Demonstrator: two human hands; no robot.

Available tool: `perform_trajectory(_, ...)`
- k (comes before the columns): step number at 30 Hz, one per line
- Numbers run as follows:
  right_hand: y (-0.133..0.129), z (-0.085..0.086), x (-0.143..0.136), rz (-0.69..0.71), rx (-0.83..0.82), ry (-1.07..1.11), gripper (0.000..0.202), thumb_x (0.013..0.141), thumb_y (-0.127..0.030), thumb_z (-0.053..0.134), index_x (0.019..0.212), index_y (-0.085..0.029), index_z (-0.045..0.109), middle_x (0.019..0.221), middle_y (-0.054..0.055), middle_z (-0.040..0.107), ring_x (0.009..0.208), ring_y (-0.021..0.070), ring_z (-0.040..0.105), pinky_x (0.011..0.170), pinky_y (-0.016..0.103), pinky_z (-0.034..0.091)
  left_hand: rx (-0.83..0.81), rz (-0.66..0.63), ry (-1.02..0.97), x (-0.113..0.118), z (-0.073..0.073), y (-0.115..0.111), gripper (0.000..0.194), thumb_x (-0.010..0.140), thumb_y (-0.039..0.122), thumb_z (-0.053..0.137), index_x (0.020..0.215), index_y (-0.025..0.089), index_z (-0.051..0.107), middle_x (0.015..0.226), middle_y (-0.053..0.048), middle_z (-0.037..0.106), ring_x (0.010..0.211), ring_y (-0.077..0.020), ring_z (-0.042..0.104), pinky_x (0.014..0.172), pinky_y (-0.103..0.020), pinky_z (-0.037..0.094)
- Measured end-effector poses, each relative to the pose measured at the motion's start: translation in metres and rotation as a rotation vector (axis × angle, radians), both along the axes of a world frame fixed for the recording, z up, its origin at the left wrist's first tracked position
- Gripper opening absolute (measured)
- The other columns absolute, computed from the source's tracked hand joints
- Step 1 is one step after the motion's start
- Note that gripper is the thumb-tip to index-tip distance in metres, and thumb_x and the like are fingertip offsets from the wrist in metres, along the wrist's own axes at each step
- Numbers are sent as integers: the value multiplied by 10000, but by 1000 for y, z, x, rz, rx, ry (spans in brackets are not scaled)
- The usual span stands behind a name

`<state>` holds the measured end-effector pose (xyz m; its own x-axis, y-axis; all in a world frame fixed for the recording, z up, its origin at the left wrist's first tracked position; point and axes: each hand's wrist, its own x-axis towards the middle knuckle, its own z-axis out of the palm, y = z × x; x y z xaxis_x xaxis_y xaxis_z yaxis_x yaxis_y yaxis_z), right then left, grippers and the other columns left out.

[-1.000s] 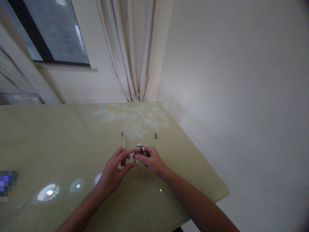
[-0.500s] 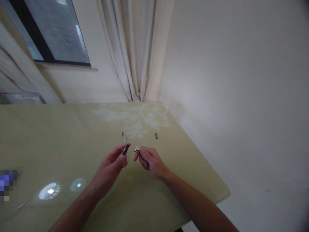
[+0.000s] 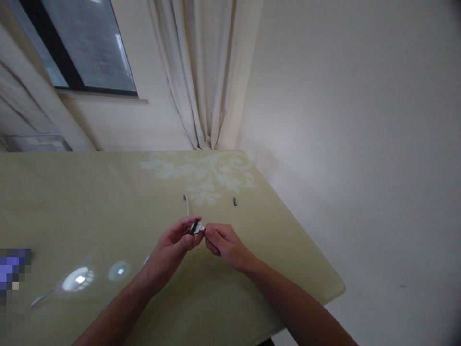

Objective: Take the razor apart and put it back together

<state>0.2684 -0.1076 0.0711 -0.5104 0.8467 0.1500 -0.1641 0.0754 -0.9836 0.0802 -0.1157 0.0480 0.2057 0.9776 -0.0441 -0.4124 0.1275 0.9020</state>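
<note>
Between thumb and fingers, my left hand grips a small black piece. My right hand pinches a small whitish-silver piece, whose near side meets the black piece; whether the two are joined is too small to tell. Beyond the hands, a thin white cable with a grey tip lies on the table. A small dark rectangular piece lies to the right of the cable, apart from both hands.
The pale green glossy table has its right edge beside a plain wall. A thin white cord and a pixelated blue object are at the left. Curtains hang behind the table.
My left hand has moved slightly right, and the black piece and the whitish-silver piece, apart before, now meet. The view has shifted slightly.
</note>
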Motion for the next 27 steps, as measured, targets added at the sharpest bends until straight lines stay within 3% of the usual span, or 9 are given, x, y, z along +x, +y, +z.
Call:
perform_trajectory(9,2,-6,1,-16,32,-30,568,1009,-665,520,701,-189,505,581,-54,407,512,87,309,498,259,248,3,-2,10,1,3,-2,476,738,442,914,1167,279,786,1031,-52,739,915,-171,658,877,-294,513)
perform_trajectory(15,2,-5,2,-10,50,-29,533,1033,-616,515,728,-180,541,591,-52,405,517,89,309,500,258,249,32,11,67,-1,1,0,444,749,418,909,1158,294,790,1022,-30,744,954,-168,662,870,-267,521)
perform_trajectory(22,5,-5,8,-7,114,-119,538,1053,-584,499,700,-179,516,594,-54,395,523,84,317,505,253,249,52,43,135,-3,6,1,429,734,369,918,1134,268,803,1008,-34,743,966,-188,687,937,-324,549)
perform_trajectory(27,6,-4,11,-3,153,-170,538,1062,-573,485,701,-175,527,593,-55,397,528,82,319,527,251,257,65,72,195,-5,8,1,447,698,368,933,1113,244,823,934,-37,725,916,-194,689,886,-324,565)
